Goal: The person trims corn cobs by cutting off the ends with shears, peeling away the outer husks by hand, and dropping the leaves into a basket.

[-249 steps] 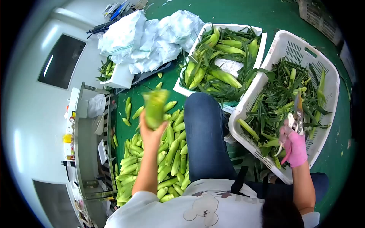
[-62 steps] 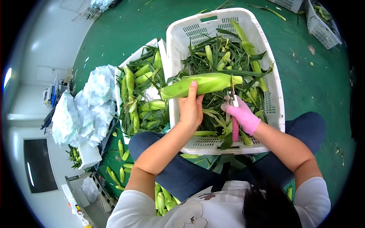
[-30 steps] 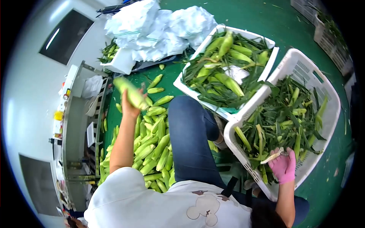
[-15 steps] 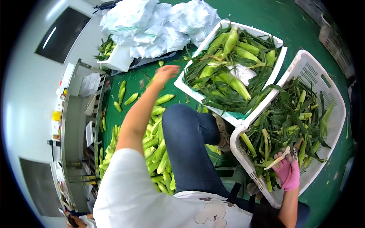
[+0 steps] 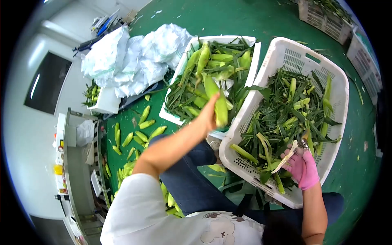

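Note:
My bare left hand [image 5: 209, 113] is closed around an ear of corn [image 5: 221, 108] in its green husk, held over the near side of a white foam box [image 5: 172, 117]. More unhusked corn [image 5: 203, 58] and long green leaves fill that box. My right hand [image 5: 301, 166], in a pink glove, grips pruning shears [image 5: 286, 156] with a pale handle and a metal pivot. It is above the near end of a white plastic basket [image 5: 235, 138], which holds cut leaves and husk pieces [image 5: 281, 110]. The shears' blades are partly lost against the leaves.
Trimmed corn ears [image 5: 141, 135] lie scattered and heaped on the green floor at my left. White sacks [image 5: 122, 57] are piled behind the foam box. A metal rack [image 5: 68, 163] stands along the left wall, and more crates [image 5: 324, 20] stand at the far right.
My left hand has moved from over the floor to the foam box and taken hold of an ear of corn. The view has shifted; my right hand keeps the shears over the basket.

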{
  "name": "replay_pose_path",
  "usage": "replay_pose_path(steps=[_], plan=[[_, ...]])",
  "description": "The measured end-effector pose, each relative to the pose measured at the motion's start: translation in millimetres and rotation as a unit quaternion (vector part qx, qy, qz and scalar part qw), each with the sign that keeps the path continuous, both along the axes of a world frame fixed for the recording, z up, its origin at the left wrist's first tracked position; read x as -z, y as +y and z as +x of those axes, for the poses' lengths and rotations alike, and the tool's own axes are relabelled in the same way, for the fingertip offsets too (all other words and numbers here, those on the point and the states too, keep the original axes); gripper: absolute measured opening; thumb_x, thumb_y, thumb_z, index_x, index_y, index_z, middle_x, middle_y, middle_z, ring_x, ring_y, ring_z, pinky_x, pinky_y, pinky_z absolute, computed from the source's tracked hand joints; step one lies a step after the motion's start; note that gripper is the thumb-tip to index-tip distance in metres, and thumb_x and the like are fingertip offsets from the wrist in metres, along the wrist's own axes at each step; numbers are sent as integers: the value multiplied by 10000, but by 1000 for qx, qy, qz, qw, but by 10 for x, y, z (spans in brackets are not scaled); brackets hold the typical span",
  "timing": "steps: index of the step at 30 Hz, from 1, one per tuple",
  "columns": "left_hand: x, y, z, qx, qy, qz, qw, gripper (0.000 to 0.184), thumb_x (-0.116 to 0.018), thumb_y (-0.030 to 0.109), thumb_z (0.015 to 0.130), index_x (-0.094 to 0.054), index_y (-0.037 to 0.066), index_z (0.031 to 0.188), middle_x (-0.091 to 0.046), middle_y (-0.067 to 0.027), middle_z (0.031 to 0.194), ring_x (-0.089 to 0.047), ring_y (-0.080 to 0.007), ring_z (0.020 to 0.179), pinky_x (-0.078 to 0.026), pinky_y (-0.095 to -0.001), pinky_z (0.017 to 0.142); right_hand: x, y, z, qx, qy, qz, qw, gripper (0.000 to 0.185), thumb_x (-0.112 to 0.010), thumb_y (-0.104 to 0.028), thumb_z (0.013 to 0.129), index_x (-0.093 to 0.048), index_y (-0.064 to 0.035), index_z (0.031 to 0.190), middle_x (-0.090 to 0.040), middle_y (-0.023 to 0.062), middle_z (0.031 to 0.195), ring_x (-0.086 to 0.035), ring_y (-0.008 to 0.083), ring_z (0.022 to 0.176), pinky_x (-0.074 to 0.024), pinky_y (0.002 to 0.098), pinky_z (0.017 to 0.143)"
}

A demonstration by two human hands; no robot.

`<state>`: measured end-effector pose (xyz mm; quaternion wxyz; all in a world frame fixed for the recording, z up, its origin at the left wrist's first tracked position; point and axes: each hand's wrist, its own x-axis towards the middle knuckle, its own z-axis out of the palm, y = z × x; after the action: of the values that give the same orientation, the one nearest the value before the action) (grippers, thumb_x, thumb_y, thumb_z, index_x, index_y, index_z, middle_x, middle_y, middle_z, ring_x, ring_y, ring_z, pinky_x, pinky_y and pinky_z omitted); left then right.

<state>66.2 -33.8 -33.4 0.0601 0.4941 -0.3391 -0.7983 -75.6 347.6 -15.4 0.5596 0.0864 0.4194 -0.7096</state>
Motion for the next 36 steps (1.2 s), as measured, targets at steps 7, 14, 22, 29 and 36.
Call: replay_pose_path(steps=[7,14,22,29,36], plan=[[-453,822,-364,58,199,5,978,688,-569,674,907,-545,135,1333,-612,-90,1085,-606,-248,946,-519,-489,879,-418,105,-8,-42,249,-6,968,628,-683,-166,798,-495,-27,1380,-596,50,1094,-566,168,1024,-460,315,903],[-434,1210,-702,322,86,-400,854,597,-750,429,895,-539,39,1295,-648,-71,1117,-595,-151,1011,-489,-322,890,-780,219,13,-95,510,68,852,701,-740,-187,730,-471,-25,1357,-545,67,1111,-522,187,1055,-413,319,976],[-797,1577,-933,467,-14,-642,608,606,-822,450,757,-630,57,1178,-710,-183,930,-699,-333,859,-543,-394,776,-425,226,-158,-99,610,198,761,773,-762,-275,759,-428,23,1389,-530,161,1206,-514,265,1144,-398,364,1039],[-772,1380,-901,453,-31,-693,559,564,-812,473,742,-651,90,1124,-700,-160,896,-685,-343,840,-540,-412,734,-244,98,-53,-62,430,126,892,760,-755,-249,765,-412,8,1392,-497,94,1153,-482,193,1069,-400,322,997],[-640,1318,-793,520,2,-701,488,533,-822,432,730,-655,135,1140,-685,-143,904,-669,-357,835,-541,-430,727,-129,56,-280,-147,648,183,724,899,-785,-318,685,-401,25,1422,-519,254,1310,-504,405,1232,-383,433,1087]])
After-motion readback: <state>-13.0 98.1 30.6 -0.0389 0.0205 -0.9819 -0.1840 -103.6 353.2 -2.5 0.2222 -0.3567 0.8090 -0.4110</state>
